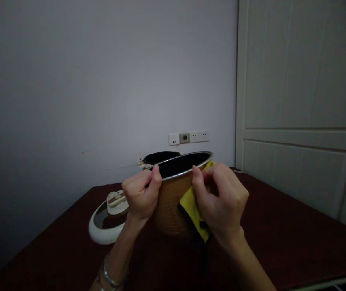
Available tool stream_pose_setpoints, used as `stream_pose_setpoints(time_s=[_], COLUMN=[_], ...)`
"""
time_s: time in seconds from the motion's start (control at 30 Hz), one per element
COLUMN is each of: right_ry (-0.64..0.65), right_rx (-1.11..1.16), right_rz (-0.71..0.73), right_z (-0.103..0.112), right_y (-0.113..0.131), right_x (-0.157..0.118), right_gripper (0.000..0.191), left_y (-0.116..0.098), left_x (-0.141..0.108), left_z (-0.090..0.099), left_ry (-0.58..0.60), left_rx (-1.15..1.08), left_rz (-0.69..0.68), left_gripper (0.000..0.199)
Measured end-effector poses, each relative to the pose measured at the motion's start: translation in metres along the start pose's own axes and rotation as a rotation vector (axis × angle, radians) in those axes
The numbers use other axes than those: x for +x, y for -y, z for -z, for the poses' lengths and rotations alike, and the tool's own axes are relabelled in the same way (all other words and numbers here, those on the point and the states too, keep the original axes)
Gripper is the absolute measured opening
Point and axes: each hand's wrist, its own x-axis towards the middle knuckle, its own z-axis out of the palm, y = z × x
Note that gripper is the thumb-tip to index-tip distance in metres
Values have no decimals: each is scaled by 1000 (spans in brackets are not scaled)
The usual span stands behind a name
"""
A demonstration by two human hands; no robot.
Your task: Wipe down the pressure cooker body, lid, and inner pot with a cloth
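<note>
A brown inner pot (169, 210) with a silver rim and dark inside is tilted in front of me, its mouth facing up and away. My left hand (142, 192) is closed on the left side of its rim, thumb on top. My right hand (221, 198) is closed around a yellow cloth (192, 206) with dark edging, held against the pot's right side near the rim. Part of the cloth hangs down along the pot wall. The fingertips of both hands are hidden.
Behind the pot stands a cooker body (160, 157) with a dark opening, mostly hidden. A white-rimmed lid (100, 232) with a handle lies left on the dark red table (282, 238). Wall sockets (199, 136) sit behind; a white panelled door (297, 161) is at right.
</note>
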Motion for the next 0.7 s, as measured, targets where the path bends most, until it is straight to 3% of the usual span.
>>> stream_pose_setpoints(time_s=[0.1, 0.23, 0.3, 0.47, 0.7], right_ry=[34, 230, 314, 357, 264], right_rx=[112, 103, 27, -1, 320], right_rz=[39, 201, 235, 189, -30], right_z=[4, 8, 9, 4, -12], right_y=[7, 16, 17, 2, -33], right_x=[-8, -22, -26, -26, -29], right_gripper=[7, 48, 56, 43, 39], left_y=[10, 29, 36, 45, 56], left_x=[5, 11, 11, 8, 5], left_z=[6, 11, 11, 5, 2], left_ry=[-58, -121, -120, -104, -58], left_rx=[16, -19, -53, -91, -124], left_rz=[133, 380, 436, 459, 429], left_gripper=[51, 51, 50, 50, 51])
